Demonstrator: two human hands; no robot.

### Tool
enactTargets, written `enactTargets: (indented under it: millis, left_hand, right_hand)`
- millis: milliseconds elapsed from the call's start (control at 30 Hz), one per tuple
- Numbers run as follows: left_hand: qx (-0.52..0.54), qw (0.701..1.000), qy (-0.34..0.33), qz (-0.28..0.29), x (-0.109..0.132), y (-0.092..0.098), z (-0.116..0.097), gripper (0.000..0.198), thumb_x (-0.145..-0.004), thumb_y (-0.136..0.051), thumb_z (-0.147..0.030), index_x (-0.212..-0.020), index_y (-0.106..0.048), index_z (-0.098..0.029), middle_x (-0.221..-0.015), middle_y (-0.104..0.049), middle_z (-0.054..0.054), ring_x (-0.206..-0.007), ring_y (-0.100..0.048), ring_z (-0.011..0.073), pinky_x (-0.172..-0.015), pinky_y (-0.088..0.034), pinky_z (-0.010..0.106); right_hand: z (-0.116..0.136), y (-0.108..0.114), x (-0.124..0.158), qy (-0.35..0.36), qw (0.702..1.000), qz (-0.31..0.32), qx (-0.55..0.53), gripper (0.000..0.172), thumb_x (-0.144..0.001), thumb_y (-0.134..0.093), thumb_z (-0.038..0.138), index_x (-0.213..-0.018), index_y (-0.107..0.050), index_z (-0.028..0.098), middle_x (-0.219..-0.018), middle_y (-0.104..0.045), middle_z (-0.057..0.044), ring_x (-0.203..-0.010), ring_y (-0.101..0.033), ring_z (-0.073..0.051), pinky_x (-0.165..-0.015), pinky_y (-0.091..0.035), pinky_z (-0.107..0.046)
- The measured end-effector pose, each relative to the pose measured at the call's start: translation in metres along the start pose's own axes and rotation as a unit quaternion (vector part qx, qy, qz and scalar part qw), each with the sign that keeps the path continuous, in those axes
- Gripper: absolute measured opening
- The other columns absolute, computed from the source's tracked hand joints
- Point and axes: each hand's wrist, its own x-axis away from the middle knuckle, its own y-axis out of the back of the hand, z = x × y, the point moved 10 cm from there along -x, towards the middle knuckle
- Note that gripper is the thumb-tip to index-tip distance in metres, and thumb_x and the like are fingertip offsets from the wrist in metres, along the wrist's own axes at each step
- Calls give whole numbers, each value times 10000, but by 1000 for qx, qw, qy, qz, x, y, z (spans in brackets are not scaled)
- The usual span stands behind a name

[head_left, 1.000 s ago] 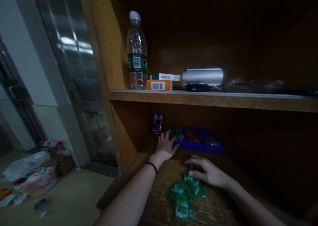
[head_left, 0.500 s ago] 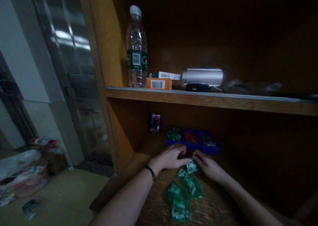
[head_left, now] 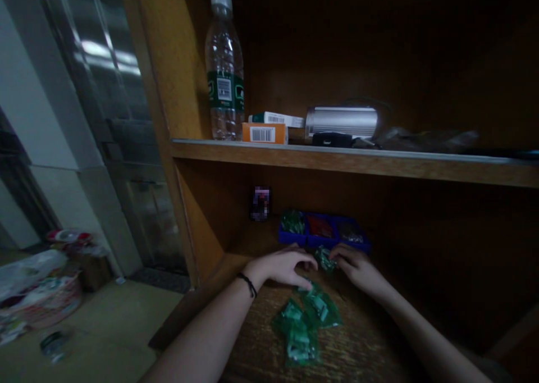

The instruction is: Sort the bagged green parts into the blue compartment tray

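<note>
My right hand (head_left: 353,266) pinches a small green plastic packet (head_left: 324,258) just in front of the blue tray (head_left: 292,238). My left hand (head_left: 290,266) is open and curved, its thumb and fingers apart, with the thumb at a small piece lying at the top of the pile. Closer to me, several translucent green packets (head_left: 301,332) with pale contents overlap on the worn wooden surface (head_left: 357,343). The tray has three compartments: green packets (head_left: 292,222) at left, red items (head_left: 320,226) in the middle, and dark or clear ones (head_left: 349,231) at right.
Above my hands runs a shelf edge (head_left: 337,157) holding a plastic bottle (head_left: 225,91), an orange box (head_left: 264,133) and a silver cylinder (head_left: 342,120). A blurred dark object (head_left: 260,203) leans in the lower left corner. A basket (head_left: 50,299) stands on the floor.
My right hand has drawn the packet away from the pile towards the tray. My left thumb has come off that packet and moved down to the pile. The view has tilted slightly.
</note>
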Motion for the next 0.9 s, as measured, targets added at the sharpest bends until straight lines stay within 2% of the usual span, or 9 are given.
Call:
enactTargets:
  millis: [100, 267, 367, 500, 567, 667, 733, 833, 900]
  left_hand:
    - [11, 1000, 5, 18, 0, -5, 3, 376, -809, -714, -472, -1133, -673, -286, -1101, -664, 18, -1037, -607, 218, -925, -440, 305]
    - [11, 997, -6, -77, -4, 4, 7, 323, -829, -694, -490, -1065, -700, -271, -1223, -600, 39, -1213, -515, 243, -1063, -373, 344]
    - [52, 993, -5, -104, -6, 10, 8, 292, -845, -682, -475, -1046, -716, -266, -1293, -565, 44, -1260, -491, 233, -1078, -371, 327]
    - [125, 986, -26, -109, -9, 16, 1, 249, -907, -616, -411, -1028, -730, -225, -1091, -679, 43, -1053, -613, 188, -962, -453, 296]
    - [144, 981, -19, -130, -9, 21, 2, 221, -905, -619, -380, -975, -739, -208, -996, -707, 37, -957, -639, 180, -903, -474, 292]
    - [147, 967, -7, -210, -6, 41, 12, 173, -877, -648, -333, -922, -745, -198, -975, -710, 43, -938, -642, 188, -888, -473, 304]
    - [140, 944, 9, -300, 2, 63, 25, 170, -866, -649, -317, -940, -744, -197, -1002, -699, 55, -964, -633, 202, -891, -471, 321]
    - [122, 895, 44, -426, 20, 94, 50, 253, -849, -650, -296, -1074, -715, -202, -1153, -661, 79, -1083, -596, 234, -925, -459, 347]
    - [106, 882, 69, -453, 26, 103, 64, 366, -828, -658, -270, -1190, -664, -210, -1265, -617, 84, -1141, -572, 246, -935, -459, 355]
  right_hand:
    - [-2, 3, 1, -12, 1000, -8, -13, 200, -874, -478, 195, -904, -676, 209, -960, -661, -56, -908, -609, -217, -835, -453, -347]
    - [7, 4, 2, 6, 999, -7, -46, 246, -873, -499, 191, -990, -714, 213, -1064, -687, -71, -994, -623, -231, -901, -457, -371]
    - [10, 5, 2, 9, 998, -8, -68, 237, -891, -509, 213, -974, -731, 216, -1049, -698, -72, -984, -633, -234, -899, -466, -380]
    - [14, 3, 3, 4, 994, 8, -108, 243, -912, -533, 261, -1032, -741, 229, -1116, -693, -79, -1041, -629, -244, -949, -456, -403]
    - [15, 2, 3, 0, 991, 15, -131, 258, -910, -549, 279, -1086, -731, 232, -1182, -674, -85, -1096, -610, -251, -987, -436, -415]
    - [14, 9, 3, -4, 989, -6, -146, 272, -883, -577, 273, -1110, -719, 229, -1234, -630, -94, -1093, -594, -252, -953, -447, -405]
    - [12, 14, 3, -3, 990, -23, -140, 263, -860, -584, 248, -1083, -721, 222, -1212, -611, -94, -1060, -589, -243, -910, -456, -384]
    - [7, 16, 3, -2, 992, -25, -128, 244, -835, -578, 210, -1027, -728, 211, -1130, -604, -86, -1011, -589, -229, -869, -453, -359]
    - [3, 15, 3, -7, 992, -19, -123, 248, -818, -575, 190, -1013, -727, 209, -1089, -604, -79, -955, -593, -215, -820, -454, -339]
